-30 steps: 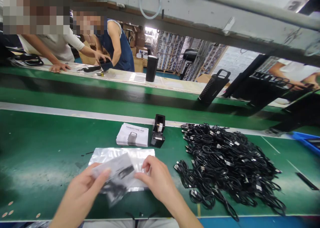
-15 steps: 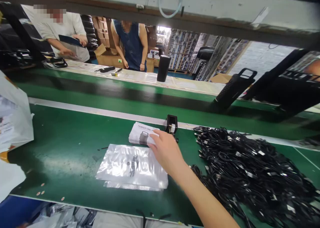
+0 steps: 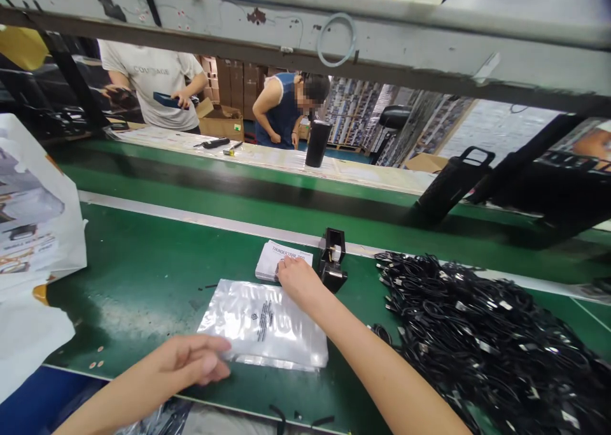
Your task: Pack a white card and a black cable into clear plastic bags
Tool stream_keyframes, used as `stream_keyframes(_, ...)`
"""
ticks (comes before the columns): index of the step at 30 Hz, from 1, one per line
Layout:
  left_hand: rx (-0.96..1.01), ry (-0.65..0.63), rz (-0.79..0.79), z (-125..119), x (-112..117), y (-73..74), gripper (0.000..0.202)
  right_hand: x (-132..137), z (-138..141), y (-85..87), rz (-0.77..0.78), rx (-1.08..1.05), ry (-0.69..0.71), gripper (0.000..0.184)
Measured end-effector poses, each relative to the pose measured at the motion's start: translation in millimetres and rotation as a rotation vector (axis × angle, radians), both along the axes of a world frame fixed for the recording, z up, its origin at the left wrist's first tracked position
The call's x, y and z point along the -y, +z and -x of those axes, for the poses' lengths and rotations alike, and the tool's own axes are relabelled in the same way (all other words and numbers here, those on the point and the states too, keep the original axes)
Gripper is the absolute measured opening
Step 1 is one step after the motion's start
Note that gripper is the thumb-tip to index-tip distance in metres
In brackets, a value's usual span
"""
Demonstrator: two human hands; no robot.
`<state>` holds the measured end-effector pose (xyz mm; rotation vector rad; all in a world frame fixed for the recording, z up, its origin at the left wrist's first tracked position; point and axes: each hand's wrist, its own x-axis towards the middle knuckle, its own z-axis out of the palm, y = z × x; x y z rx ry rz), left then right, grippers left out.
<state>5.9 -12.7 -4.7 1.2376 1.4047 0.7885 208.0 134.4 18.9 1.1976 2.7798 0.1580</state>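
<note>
My right hand [image 3: 296, 281], unclenched, touches thin white paper booklets [image 3: 278, 258] just beside the black tape dispenser [image 3: 333, 268]; I judge them light, floppy, edge-pinchable. My left hand [image 3: 193, 360] rests loose on clear plastic bags [image 3: 267, 323].

Bright, even light falls from overhead, so shadows are soft and short. The clear plastic bags [image 3: 267, 323] throw white glare, and the green bench top [image 3: 143, 276] carries a pale sheen. The far wall [image 3: 496, 126] in the background is washed out (almost blown white). Wide-angle distortion bows the overhead beam [image 3: 429, 46]. The cable pile [image 3: 501, 339] smears toward the right edge, and the left hand [image 3: 191, 362] is slightly soft.
</note>
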Motion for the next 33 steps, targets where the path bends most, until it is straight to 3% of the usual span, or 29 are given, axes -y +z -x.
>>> stream_keyframes(1,0.077,-0.159,0.150,-4,-13,4.1,0.036,-1,0,1.2,0.007,0.012,0.005,0.019)
stream_keyframes(5,0.182,-0.172,0.188,-25,-43,6.0,0.040,-3,0,1.1,0.004,0.038,-0.024,0.013)
stream_keyframes(11,0.100,-0.164,0.083,-45,-40,-10.7,0.038,-3,1,-2.0,-0.018,0.048,-0.019,0.014)
stream_keyframes(19,0.147,-0.123,0.085,-43,-40,-11.6,0.036,-2,7,-13.2,-0.076,0.022,0.004,0.008)
stream_keyframes(24,0.249,-0.033,0.151,-44,-41,-5.8,0.046,4,11,-14.1,-0.151,-0.049,-0.024,0.018)
stream_keyframes(27,0.480,0.119,0.235,-46,-46,2.2,0.057,12,8,-12.6,-0.194,-0.123,-0.047,0.022)
stream_keyframes(30,0.679,0.177,0.246,-48,-52,8.2,0.054,33,2,-19.5,-0.248,-0.267,0.117,0.030)
stream_keyframes(32,0.678,0.175,0.190,-50,-53,10.6,0.042,51,-6,-27.0,-0.334,-0.561,0.327,0.031)
stream_keyframes(33,0.664,0.176,0.164,-52,-53,11.7,0.037,59,-13,-30.2,-0.337,-0.702,0.299,0.030)
